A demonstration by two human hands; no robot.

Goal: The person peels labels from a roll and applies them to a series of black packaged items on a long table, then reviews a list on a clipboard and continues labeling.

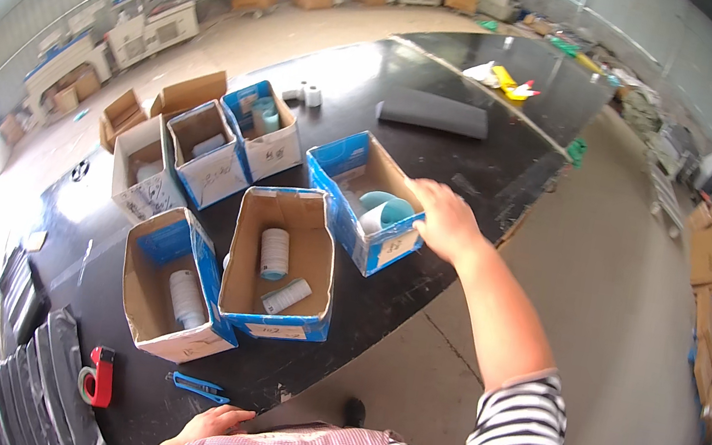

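Two hands are seen: near, the left hand (214, 425) is laid at the black table's (360, 312) edge, fingers extended, nothing visibly held. Just beyond, one blue cutter (198, 387) and, farther left, one red tape dispenser (103, 378) are placed. Six open cartons are counted. At least one white roll (185, 290) is held in the near left carton (185, 346), two in its right neighbour (308, 232). Farther right, the blue carton (343, 154) is clamped at its right rim by the right hand's (444, 223) fingers. It should be light, stiff-walled, best gripped by opposite rims; curled teal sheets (387, 213) are contained. Three far left cartons (218, 182) are grouped; beyond, one grey slab (434, 112) is laid.
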